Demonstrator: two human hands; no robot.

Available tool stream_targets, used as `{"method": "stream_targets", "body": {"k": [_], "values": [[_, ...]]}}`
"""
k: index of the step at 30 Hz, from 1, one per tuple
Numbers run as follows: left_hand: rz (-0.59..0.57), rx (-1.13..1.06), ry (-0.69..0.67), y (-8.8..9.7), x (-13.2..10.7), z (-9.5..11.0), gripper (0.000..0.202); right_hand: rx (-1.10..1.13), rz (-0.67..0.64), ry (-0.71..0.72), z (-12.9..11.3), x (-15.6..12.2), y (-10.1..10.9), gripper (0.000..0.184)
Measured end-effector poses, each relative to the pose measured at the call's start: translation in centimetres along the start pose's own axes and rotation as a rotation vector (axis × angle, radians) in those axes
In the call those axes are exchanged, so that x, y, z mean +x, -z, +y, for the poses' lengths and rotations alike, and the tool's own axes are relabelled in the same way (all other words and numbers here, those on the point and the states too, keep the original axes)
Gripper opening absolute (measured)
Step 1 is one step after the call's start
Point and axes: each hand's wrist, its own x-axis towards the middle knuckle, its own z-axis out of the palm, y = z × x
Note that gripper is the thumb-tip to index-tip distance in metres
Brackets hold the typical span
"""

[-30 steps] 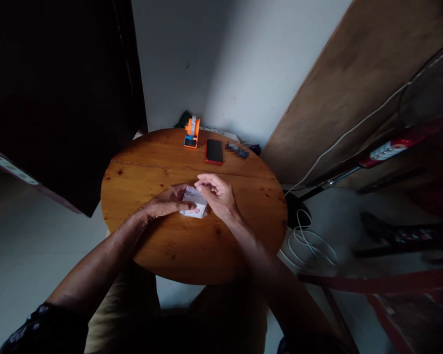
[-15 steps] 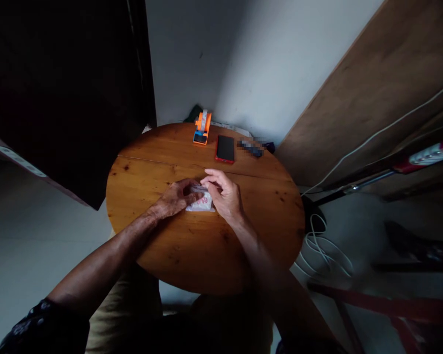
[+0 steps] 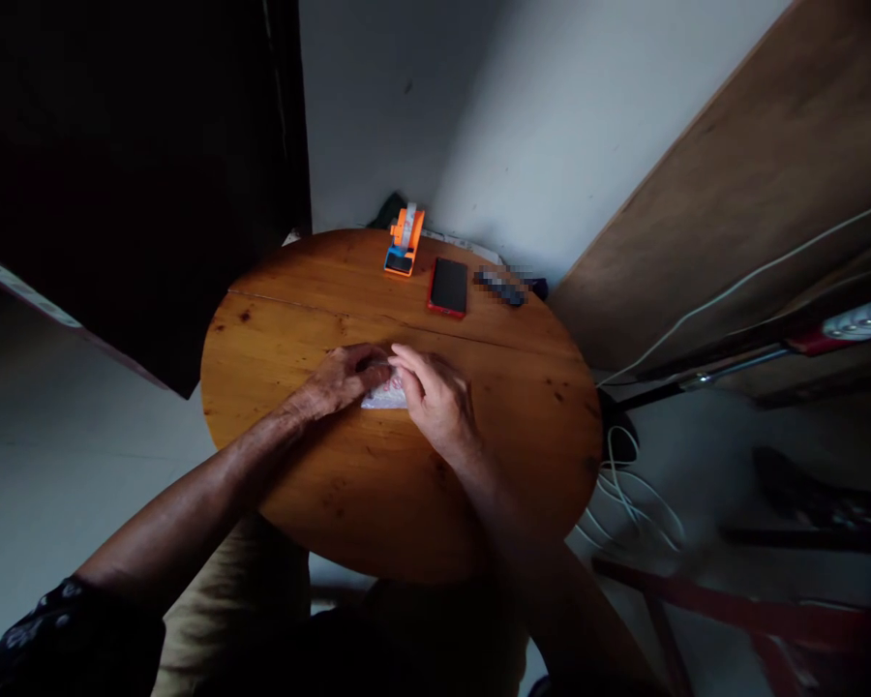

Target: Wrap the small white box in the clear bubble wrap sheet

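A small clear plastic packet [image 3: 384, 398] with white contents and red print lies on the round wooden table, partly covered by my hands. My left hand [image 3: 341, 378] is closed on the packet's left and upper side, its thumb across the top. From the right, my right hand [image 3: 435, 395] curls over the packet's other side, fingers close together and tips meeting its upper edge near the left fingers. Just what the right fingertips pinch is hidden.
Towards the back of the table [image 3: 276, 416] stand an orange tape dispenser [image 3: 405, 240], a phone in a red case [image 3: 448, 287] and a blurred dark object [image 3: 502, 287]. A wall rises behind. White cable [image 3: 635, 489] coils on the floor at right, near a red-framed seat [image 3: 733, 592].
My right hand has moved over the packet, covering more of its right side, and its raised fingers have come down. The left hand keeps its hold. The view has shifted slightly.
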Motion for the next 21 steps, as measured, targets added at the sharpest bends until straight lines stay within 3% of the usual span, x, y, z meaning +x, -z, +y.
{"method": "stream_targets", "body": {"k": [6, 16, 21], "values": [[0.033, 0.002, 0.027, -0.01, 0.05, 0.19, 0.044, -0.149, -0.009, 0.088, -0.07, -0.23, 0.18, 0.029], [0.073, -0.053, 0.061, -0.2, 0.29, 0.04, 0.041, -0.172, 0.039, 0.125, -0.27, -0.38, -0.08, 0.025], [0.065, -0.038, 0.04, -0.11, 0.23, 0.0, 0.042, -0.186, -0.011, 0.152, -0.42, -0.2, 0.22, 0.023]]}}
